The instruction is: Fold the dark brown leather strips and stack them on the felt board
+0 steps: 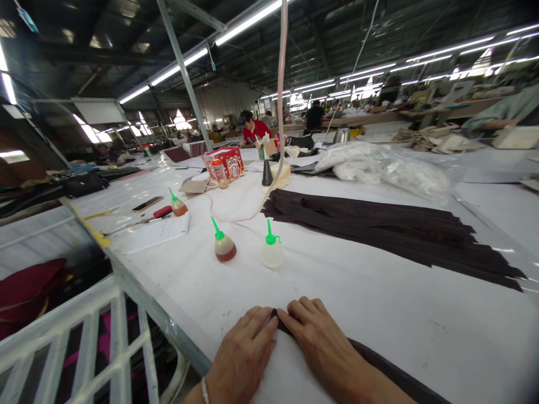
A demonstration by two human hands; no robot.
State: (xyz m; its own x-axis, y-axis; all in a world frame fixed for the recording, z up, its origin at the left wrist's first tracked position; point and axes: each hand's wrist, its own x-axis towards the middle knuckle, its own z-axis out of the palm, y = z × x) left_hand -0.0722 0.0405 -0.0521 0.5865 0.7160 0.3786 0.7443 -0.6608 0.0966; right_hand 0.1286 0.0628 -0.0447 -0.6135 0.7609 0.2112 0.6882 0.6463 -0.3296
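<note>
A long dark brown strip (393,367), of leather or cloth, lies on the white-covered table and runs toward the lower right, passing beneath my right forearm. Its near end shows between the fingertips of both hands. My left hand (246,353) is closed on that end, fingers pressed together. Close beside it, my right hand (320,339) has curled fingers pinching the strip. Beyond the hands stand a squeeze bottle (225,248) with reddish-brown liquid and a whitish squeeze bottle (273,255), both with green spouts. A pile of dark strips (379,227) lies to the right.
On the left are a third green-tipped bottle (179,207), a phone (147,203), paper (158,234) and a white slatted crate (113,359) beside the table edge. Farther back are a red box (231,163), plastic bags (379,163) and a person in red (256,130). A hose (281,84) hangs down.
</note>
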